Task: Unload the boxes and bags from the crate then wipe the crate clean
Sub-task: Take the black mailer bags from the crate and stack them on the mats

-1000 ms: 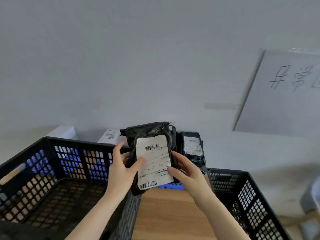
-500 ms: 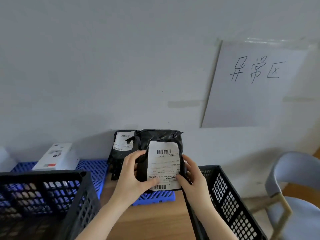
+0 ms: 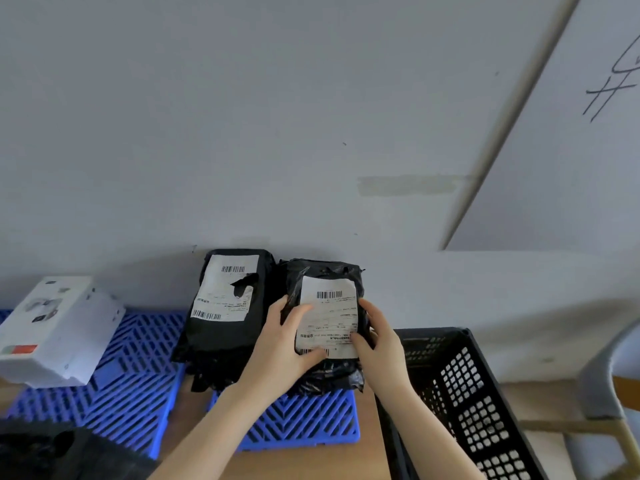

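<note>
A black mailer bag point(image 3: 327, 271) with a white barcode label stands against the wall on a blue slatted pallet point(image 3: 304, 424). My left hand point(image 3: 282, 348) grips its left side and my right hand point(image 3: 375, 337) grips its right side. Just to its left a second black labelled bag point(image 3: 228, 306) leans on the wall, on top of more black bags. A white box point(image 3: 55, 330) lies on another blue pallet point(image 3: 138, 368) at the left. The rim of a black crate point(image 3: 52, 452) shows at the bottom left corner.
A second black perforated crate point(image 3: 467, 393) stands on the wooden table point(image 3: 311, 462) at the right. A grey chair point(image 3: 609, 375) sits at the far right. A white sheet with handwriting point(image 3: 571, 133) hangs on the grey wall.
Both hands carried the black bag away from the left crate, forward and down, to stand on the blue pallet beside the other bag. The view shifted right and closer.
</note>
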